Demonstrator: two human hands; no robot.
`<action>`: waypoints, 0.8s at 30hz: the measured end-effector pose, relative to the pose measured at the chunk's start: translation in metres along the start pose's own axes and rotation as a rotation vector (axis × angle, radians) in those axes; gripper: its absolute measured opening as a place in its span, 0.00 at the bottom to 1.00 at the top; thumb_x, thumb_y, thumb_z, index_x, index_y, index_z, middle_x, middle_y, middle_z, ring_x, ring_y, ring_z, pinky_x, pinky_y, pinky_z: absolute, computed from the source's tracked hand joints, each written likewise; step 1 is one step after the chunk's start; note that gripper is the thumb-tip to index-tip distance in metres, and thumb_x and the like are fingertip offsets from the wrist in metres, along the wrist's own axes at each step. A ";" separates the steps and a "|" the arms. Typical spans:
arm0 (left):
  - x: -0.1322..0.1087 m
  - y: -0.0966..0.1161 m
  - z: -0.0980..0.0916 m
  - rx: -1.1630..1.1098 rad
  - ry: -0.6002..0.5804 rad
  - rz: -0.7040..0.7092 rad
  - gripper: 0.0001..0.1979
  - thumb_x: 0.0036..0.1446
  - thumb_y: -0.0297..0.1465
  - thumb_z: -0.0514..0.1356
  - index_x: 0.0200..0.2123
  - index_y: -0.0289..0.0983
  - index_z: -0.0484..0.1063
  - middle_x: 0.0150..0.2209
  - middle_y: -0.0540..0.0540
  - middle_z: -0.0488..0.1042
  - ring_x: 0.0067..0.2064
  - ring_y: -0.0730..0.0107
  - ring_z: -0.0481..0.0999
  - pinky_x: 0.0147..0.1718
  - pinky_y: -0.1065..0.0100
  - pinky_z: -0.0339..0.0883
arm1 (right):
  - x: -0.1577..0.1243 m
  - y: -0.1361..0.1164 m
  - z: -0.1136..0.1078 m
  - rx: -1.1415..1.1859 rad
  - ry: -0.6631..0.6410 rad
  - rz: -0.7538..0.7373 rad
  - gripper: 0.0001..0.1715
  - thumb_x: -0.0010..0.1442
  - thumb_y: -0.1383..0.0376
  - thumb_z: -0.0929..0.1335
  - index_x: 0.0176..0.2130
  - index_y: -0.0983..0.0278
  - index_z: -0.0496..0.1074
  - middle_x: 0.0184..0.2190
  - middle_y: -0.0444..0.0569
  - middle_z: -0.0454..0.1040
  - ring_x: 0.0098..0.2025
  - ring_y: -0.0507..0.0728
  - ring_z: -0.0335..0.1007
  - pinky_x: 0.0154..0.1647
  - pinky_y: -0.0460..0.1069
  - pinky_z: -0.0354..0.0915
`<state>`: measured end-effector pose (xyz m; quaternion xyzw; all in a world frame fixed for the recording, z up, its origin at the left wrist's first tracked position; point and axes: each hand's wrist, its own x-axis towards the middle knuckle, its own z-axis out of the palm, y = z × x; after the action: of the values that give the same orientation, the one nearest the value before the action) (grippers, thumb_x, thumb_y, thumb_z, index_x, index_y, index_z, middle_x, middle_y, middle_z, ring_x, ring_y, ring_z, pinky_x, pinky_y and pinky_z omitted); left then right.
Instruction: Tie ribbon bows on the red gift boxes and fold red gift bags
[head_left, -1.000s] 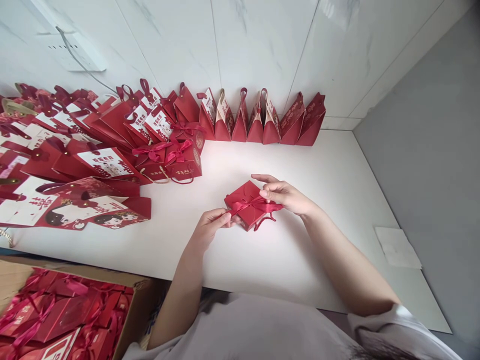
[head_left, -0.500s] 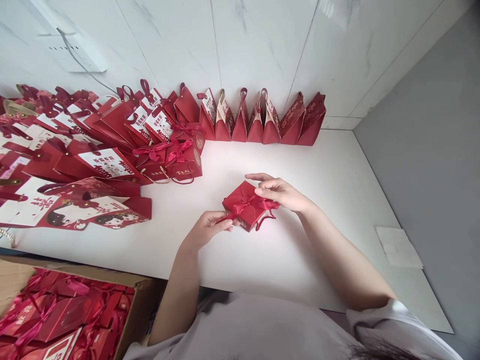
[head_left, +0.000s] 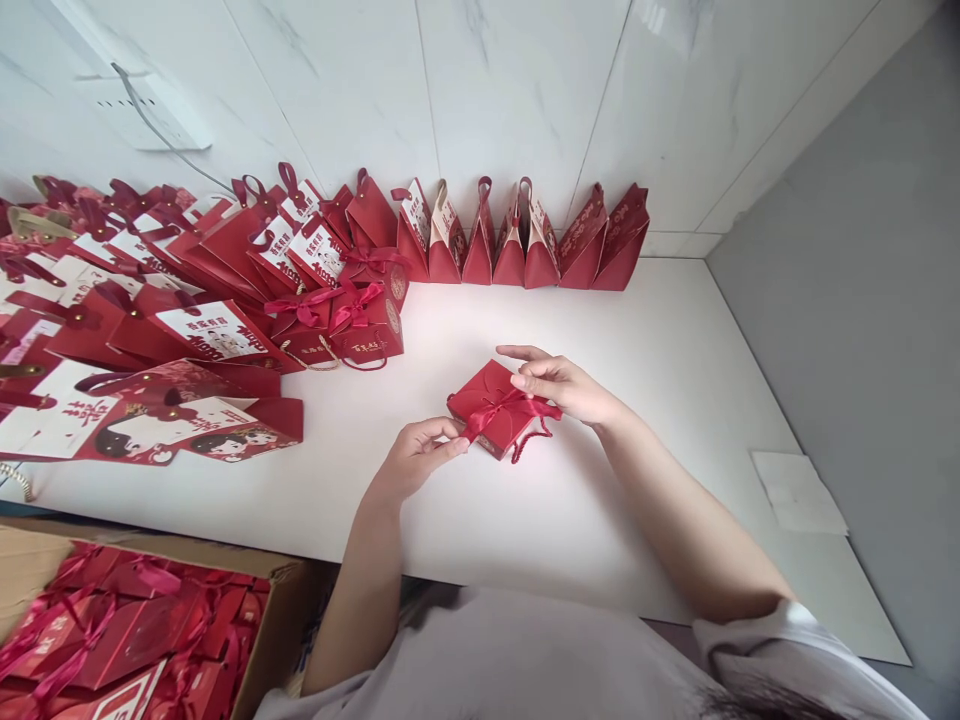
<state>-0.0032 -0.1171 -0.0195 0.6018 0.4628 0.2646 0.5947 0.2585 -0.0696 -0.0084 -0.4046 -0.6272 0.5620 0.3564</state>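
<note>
A small red gift box (head_left: 487,400) with a red ribbon bow (head_left: 510,406) lies on the white table (head_left: 600,500), a red cord loop hanging at its near side. My left hand (head_left: 415,457) sits just left of the box, thumb and fingers pinched at the ribbon's left end. My right hand (head_left: 566,387) rests on the box's right side, fingers closed on the ribbon's right end, index finger stretched out.
Several red gift bags (head_left: 517,240) stand in a row against the marble wall. More bags and boxes (head_left: 150,340) are piled at the left. A cardboard carton (head_left: 135,630) holding red boxes sits below the table's near left edge. A white paper sheet (head_left: 799,492) lies on the grey floor.
My left hand slid slightly left and lower along the ribbon end, then back toward the box. The box shifted a little on the table. My right hand stayed on its right side.
</note>
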 end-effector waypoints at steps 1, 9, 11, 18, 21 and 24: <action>-0.001 0.004 -0.002 0.069 -0.047 -0.007 0.16 0.56 0.42 0.62 0.26 0.36 0.70 0.33 0.47 0.73 0.38 0.65 0.73 0.40 0.64 0.68 | 0.000 0.000 0.000 0.000 -0.006 0.007 0.26 0.59 0.45 0.69 0.23 0.62 0.72 0.62 0.51 0.65 0.67 0.63 0.55 0.64 0.56 0.55; 0.006 0.048 -0.012 0.497 0.158 0.215 0.14 0.57 0.41 0.62 0.45 0.43 0.69 0.50 0.46 0.72 0.53 0.59 0.70 0.51 0.60 0.64 | -0.020 -0.036 0.008 -0.208 0.409 -0.104 0.18 0.63 0.49 0.66 0.44 0.58 0.70 0.50 0.51 0.73 0.52 0.61 0.70 0.56 0.57 0.63; 0.014 0.055 -0.011 0.561 0.114 0.312 0.16 0.55 0.40 0.63 0.46 0.43 0.70 0.53 0.45 0.70 0.58 0.57 0.67 0.58 0.58 0.60 | -0.035 -0.048 0.018 -0.224 0.391 -0.096 0.15 0.65 0.50 0.65 0.42 0.58 0.69 0.40 0.51 0.75 0.42 0.59 0.73 0.47 0.55 0.68; 0.046 0.050 -0.023 0.464 -0.060 0.282 0.10 0.57 0.40 0.62 0.33 0.39 0.71 0.61 0.43 0.65 0.63 0.53 0.63 0.63 0.52 0.53 | -0.075 -0.030 0.078 0.052 -0.101 0.101 0.12 0.65 0.53 0.66 0.46 0.54 0.72 0.44 0.48 0.75 0.41 0.59 0.74 0.43 0.55 0.70; 0.057 0.044 -0.029 0.326 -0.147 0.226 0.12 0.59 0.40 0.60 0.28 0.38 0.72 0.62 0.44 0.64 0.65 0.50 0.61 0.64 0.50 0.52 | -0.072 -0.011 0.102 0.245 -0.105 0.139 0.18 0.63 0.53 0.68 0.52 0.50 0.72 0.60 0.46 0.66 0.61 0.61 0.63 0.56 0.57 0.67; 0.063 0.041 -0.030 0.207 -0.205 0.207 0.14 0.59 0.40 0.60 0.26 0.37 0.74 0.63 0.44 0.63 0.67 0.49 0.58 0.64 0.50 0.52 | -0.063 -0.002 0.117 0.410 -0.120 0.162 0.26 0.59 0.52 0.71 0.57 0.46 0.69 0.67 0.42 0.56 0.73 0.61 0.38 0.62 0.57 0.62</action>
<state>0.0080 -0.0421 0.0094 0.7282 0.3600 0.2125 0.5431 0.1787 -0.1753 -0.0194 -0.3386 -0.4855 0.7276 0.3468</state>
